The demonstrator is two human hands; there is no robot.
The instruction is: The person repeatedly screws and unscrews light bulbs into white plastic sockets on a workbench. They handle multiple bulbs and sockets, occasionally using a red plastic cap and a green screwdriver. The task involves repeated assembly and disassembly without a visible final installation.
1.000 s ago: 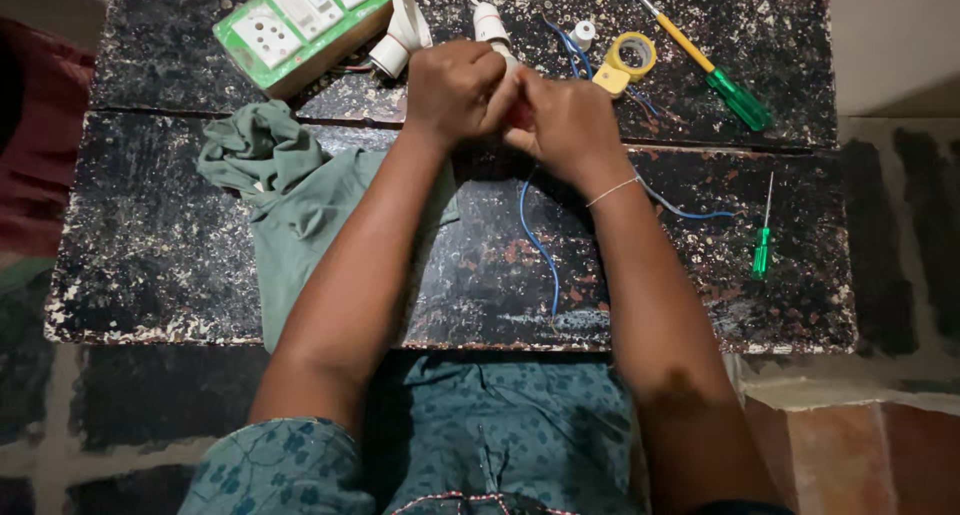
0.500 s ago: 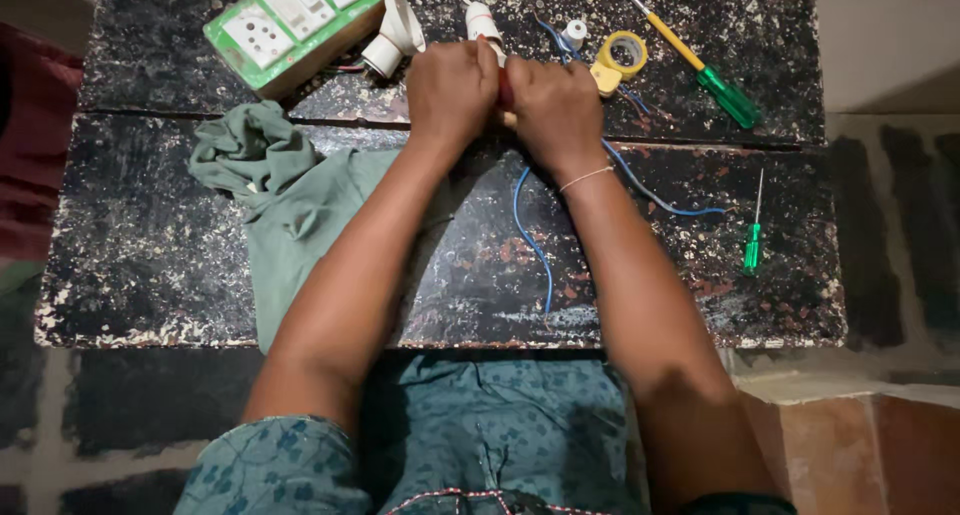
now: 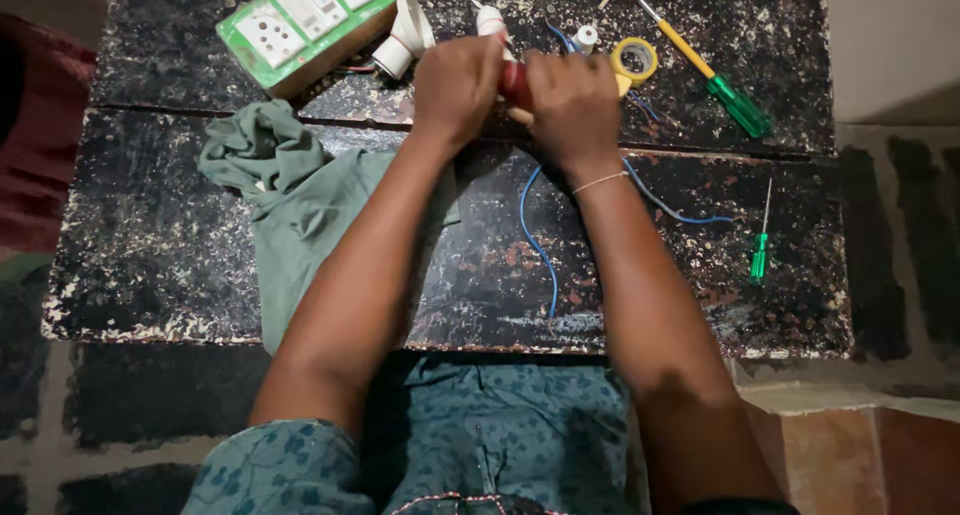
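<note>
My left hand (image 3: 458,80) and my right hand (image 3: 572,100) are clenched side by side over the far half of a dark, worn table (image 3: 180,275). Between them shows a red-handled tool (image 3: 515,85), gripped by both fists; its working end is hidden. A blue wire (image 3: 530,240) comes out from under my right hand and trails toward the near edge, while another strand runs off to the right. A white fitting (image 3: 490,19) stands just beyond my left hand.
A green switchboard box with white sockets (image 3: 310,23) lies at the far left beside a white holder (image 3: 405,37). A yellow tape roll (image 3: 635,60), a yellow-and-green screwdriver (image 3: 710,70) and a small green screwdriver (image 3: 760,245) lie to the right. Green cloth (image 3: 290,205) covers the left.
My right hand has drawn a little farther from me and closer against the left fist. The blue wire has shifted slightly with it.
</note>
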